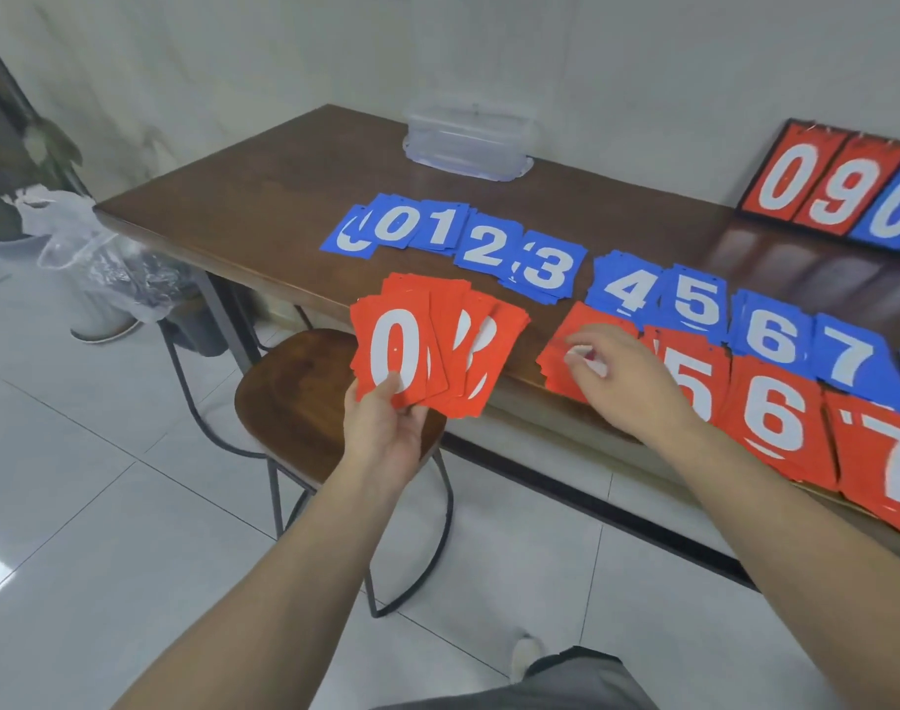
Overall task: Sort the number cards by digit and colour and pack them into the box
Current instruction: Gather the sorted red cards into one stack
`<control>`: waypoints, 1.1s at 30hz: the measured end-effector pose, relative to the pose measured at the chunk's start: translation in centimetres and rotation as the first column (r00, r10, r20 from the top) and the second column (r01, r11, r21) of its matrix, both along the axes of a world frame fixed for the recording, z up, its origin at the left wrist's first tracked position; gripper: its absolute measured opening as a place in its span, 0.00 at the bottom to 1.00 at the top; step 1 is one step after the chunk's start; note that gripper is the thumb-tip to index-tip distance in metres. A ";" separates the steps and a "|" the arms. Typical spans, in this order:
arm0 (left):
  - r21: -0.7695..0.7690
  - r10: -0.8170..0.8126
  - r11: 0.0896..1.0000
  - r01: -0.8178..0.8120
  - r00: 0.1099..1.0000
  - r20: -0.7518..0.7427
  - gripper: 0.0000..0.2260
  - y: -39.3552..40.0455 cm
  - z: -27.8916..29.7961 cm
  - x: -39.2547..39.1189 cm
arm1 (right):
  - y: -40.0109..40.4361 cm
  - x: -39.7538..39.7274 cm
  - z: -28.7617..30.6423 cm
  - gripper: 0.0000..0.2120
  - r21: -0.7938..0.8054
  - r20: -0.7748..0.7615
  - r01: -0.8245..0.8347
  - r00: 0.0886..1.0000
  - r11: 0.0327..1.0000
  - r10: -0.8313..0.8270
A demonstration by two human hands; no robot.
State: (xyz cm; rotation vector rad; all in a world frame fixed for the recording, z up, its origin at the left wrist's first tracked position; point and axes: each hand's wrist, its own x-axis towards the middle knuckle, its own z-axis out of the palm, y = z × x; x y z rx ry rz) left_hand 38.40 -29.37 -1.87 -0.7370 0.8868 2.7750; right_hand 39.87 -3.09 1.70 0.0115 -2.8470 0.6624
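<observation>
Red cards still being sorted at the table's near edge.

The left hand (pixel 386 427) grips a loose red fan (pixel 427 351); the right hand (pixel 622 376) pinches the red pile (pixel 565 345) overhanging the edge, which could slide off. The box (pixel 468 138) sits far back.

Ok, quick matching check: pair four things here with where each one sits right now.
1. clear box
2. red fan of cards
3. blue 2 pile
4. red 6 pile

a. held in the left hand
b. far edge of the table, by the wall
c. front row, right of the right hand
d. back row of cards

Pairs: 1-b, 2-a, 3-d, 4-c
</observation>
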 end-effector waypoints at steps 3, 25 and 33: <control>0.018 0.004 1.000 -0.004 1.000 -0.005 0.18 0.2 0.1 1.0 | 2.9 0.7 -0.6 0.12 0.142 0.013 0.014 1.000 0.990 -0.016; -0.169 0.141 0.978 -0.125 0.986 0.085 0.18 12.2 1.4 4.3 | 2.2 2.9 0.9 0.18 -0.118 0.119 -0.259 0.955 0.959 0.273; -0.141 0.130 0.983 -0.117 0.988 0.084 0.18 12.8 1.6 5.8 | 12.1 3.7 0.1 0.18 0.237 0.123 -0.092 0.990 0.967 0.064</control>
